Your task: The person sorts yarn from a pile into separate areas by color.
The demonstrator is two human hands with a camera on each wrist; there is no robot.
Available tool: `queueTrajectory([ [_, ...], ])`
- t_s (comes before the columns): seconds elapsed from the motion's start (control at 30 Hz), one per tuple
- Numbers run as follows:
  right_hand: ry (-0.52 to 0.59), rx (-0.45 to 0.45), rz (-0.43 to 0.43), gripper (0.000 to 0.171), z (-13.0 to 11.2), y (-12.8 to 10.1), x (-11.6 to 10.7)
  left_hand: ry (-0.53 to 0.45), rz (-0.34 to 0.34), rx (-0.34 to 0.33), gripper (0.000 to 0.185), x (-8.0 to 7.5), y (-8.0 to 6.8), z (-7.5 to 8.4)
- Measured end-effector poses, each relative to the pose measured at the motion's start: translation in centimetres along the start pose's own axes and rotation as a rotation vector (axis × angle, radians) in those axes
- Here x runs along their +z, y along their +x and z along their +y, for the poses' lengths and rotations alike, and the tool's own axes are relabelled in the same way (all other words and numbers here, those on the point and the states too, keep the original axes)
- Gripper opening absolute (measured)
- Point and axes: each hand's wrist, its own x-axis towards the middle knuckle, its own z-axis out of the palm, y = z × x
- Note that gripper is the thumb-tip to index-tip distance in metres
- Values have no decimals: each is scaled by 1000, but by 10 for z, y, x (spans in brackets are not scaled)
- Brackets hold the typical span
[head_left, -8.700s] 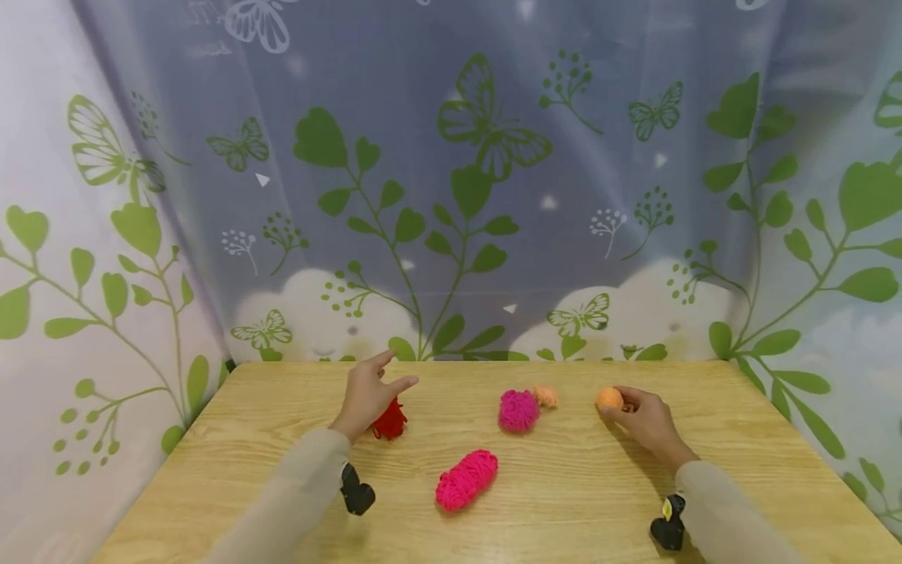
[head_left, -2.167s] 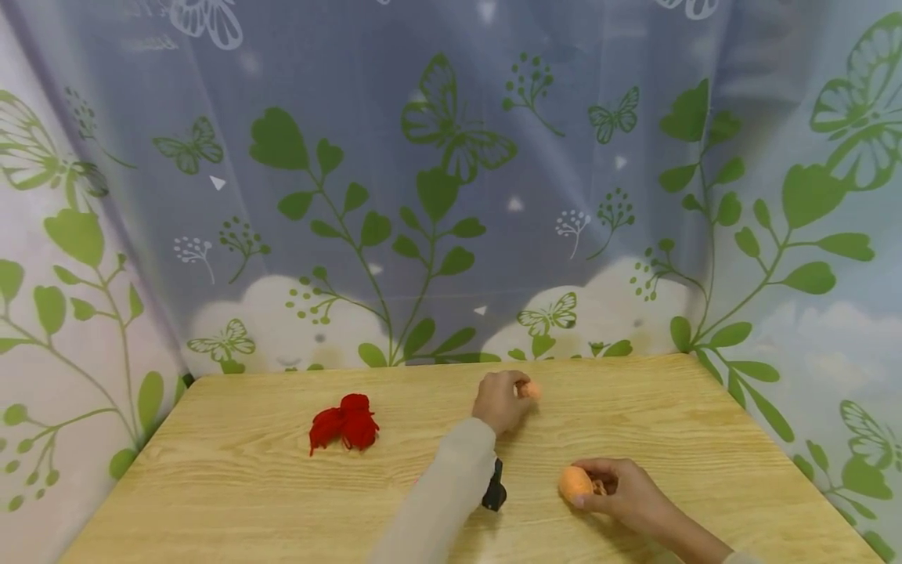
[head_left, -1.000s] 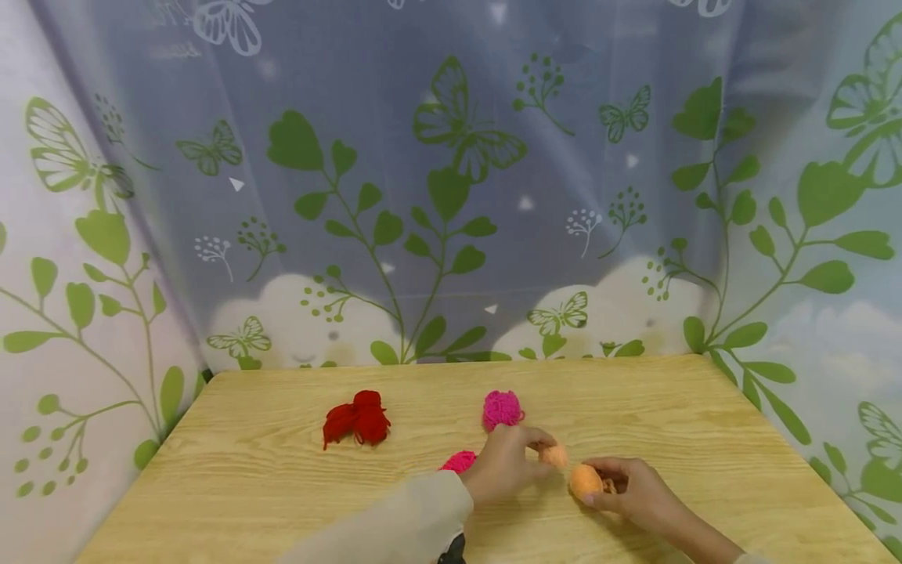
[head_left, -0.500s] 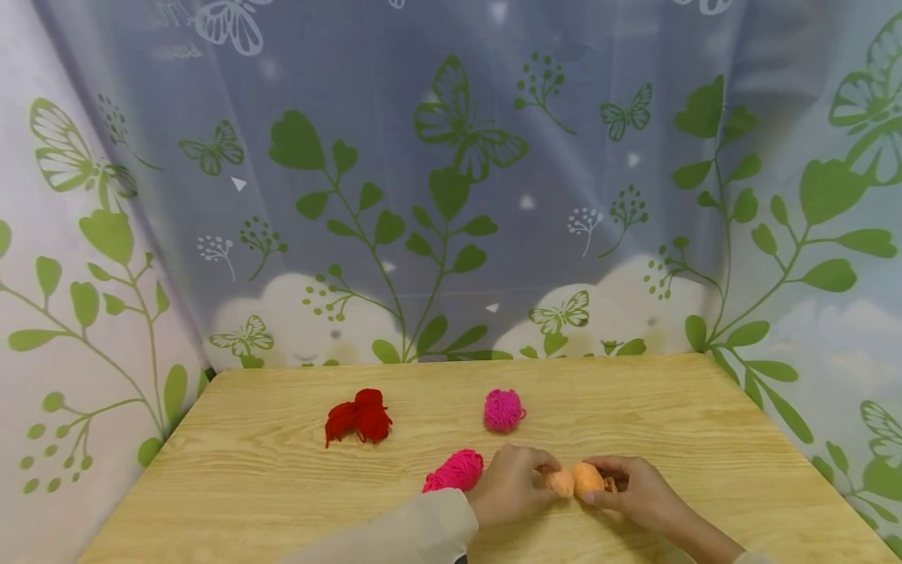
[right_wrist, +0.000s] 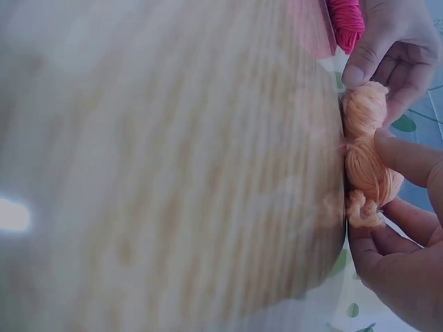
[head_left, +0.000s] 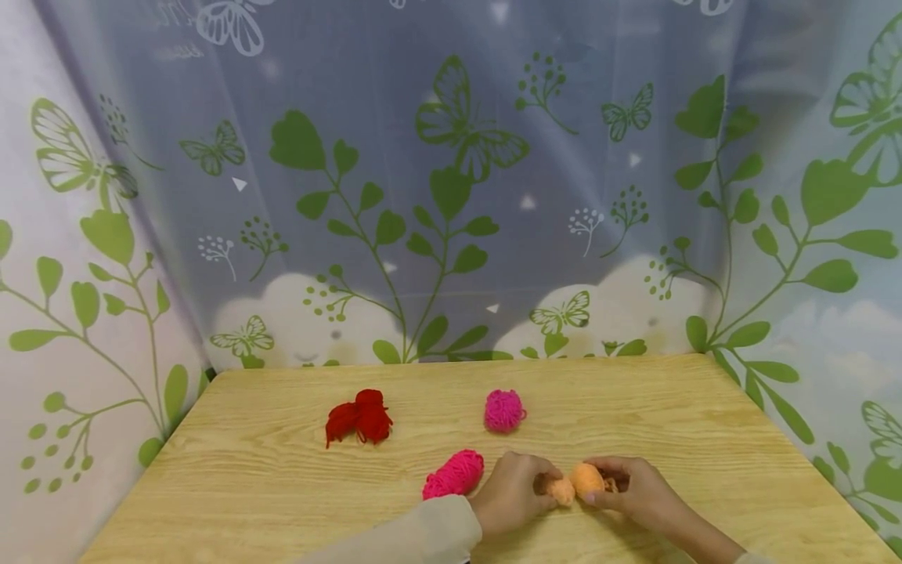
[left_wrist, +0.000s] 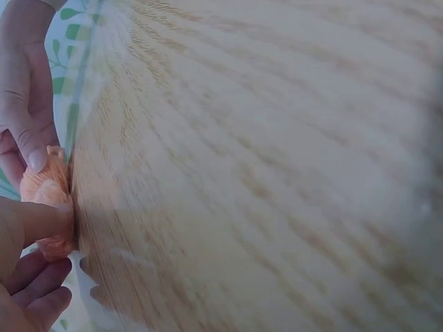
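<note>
Low on the right half of the table, my left hand (head_left: 513, 493) pinches a small pale-peach yarn ball (head_left: 561, 491) between thumb and fingers. Right against it sits an orange yarn ball (head_left: 586, 480), which my right hand (head_left: 637, 493) grips from the right side. A loose curl of yarn (right_wrist: 365, 209) pokes out by the right fingers in the right wrist view. Both balls appear to rest on the table and touch each other. Just left of my left hand lies an oblong hot-pink yarn skein (head_left: 454, 473), its lower end close to the sleeve.
A magenta yarn ball (head_left: 503, 410) lies behind my left hand. Farther left are red yarn bundles (head_left: 359, 417) side by side. The wooden table (head_left: 247, 486) ends at a patterned curtain (head_left: 395, 196) at the back.
My left hand has carried the small peach ball from the table's back toward me and set it against the orange ball. Over the last half second, it shifted slightly down. The right hand holds still.
</note>
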Motion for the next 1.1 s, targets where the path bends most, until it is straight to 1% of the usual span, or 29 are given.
queueTrajectory([
  [0.17,-14,-13,2,56,-2,1,0,11,20,19,25,1,0,-1],
  [0.27,-12,-18,5,56,-2,1,0,18,25,17,26,1,0,-2],
  [0.43,-12,-24,-2,55,-1,2,1,11,-11,-4,30,-2,-2,-1],
  [0.5,-12,-27,-3,54,-1,1,1,13,-31,-9,35,-5,-2,0],
  [0.6,-6,-20,-1,54,-1,1,1,33,-34,-19,42,-13,-1,3],
  [0.73,13,-10,-9,55,2,1,0,-2,-7,-47,45,-24,-2,3],
  [0.87,15,-3,-13,55,4,1,0,-44,28,-55,45,-34,-8,-4],
  [1.0,3,3,-7,55,3,1,0,-36,69,-69,46,-45,-17,-11],
  [1.1,1,8,-7,55,1,1,0,-33,93,-91,47,-54,-25,-15],
])
